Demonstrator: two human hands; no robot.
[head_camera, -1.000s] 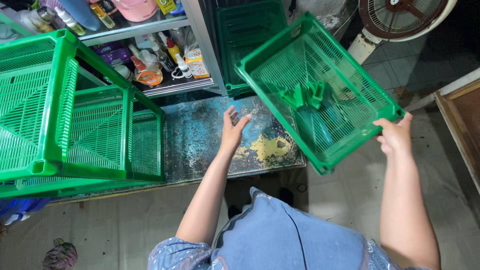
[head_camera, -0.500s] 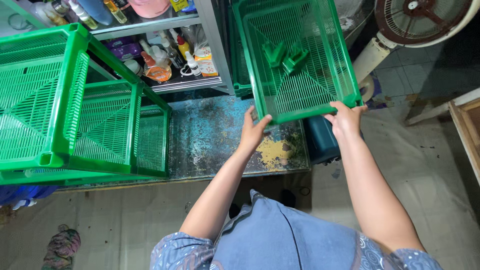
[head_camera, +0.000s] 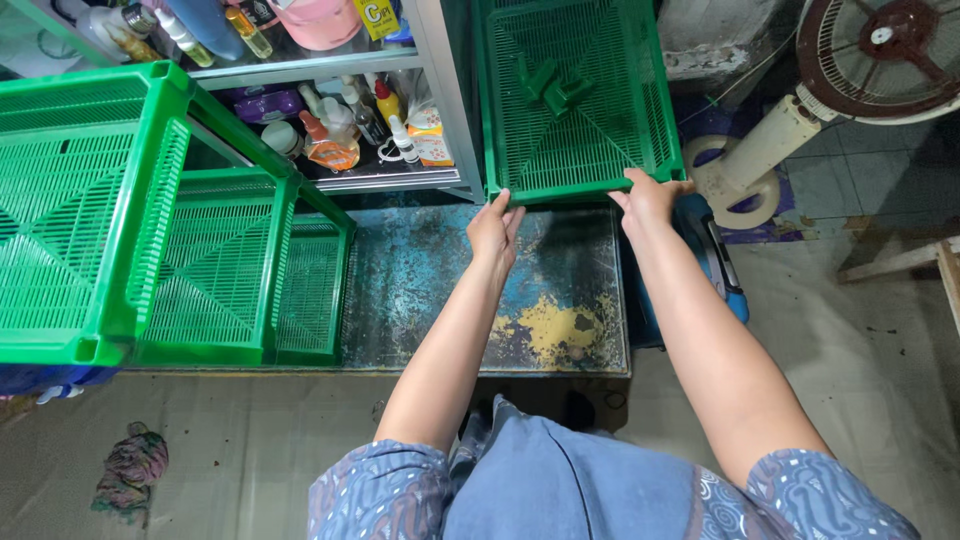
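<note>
Holding the green tray (head_camera: 580, 100) by its near rim, left hand (head_camera: 494, 228) and right hand (head_camera: 648, 198) both clamped; its loose connector pieces (head_camera: 550, 82) lie unfitted.

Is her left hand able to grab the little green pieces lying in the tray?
Probably not right now: the left hand grips the green tray's near rim, and the small green pieces lie farther in, though nothing covers them.

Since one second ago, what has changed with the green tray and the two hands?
The green tray went from tilted, off to the right, to level and square in front of the person. The left hand, which was off the tray, now grips its near edge; the right hand moved from a side corner to the near edge. The small green pieces remain inside. The green rack did not move.
</note>
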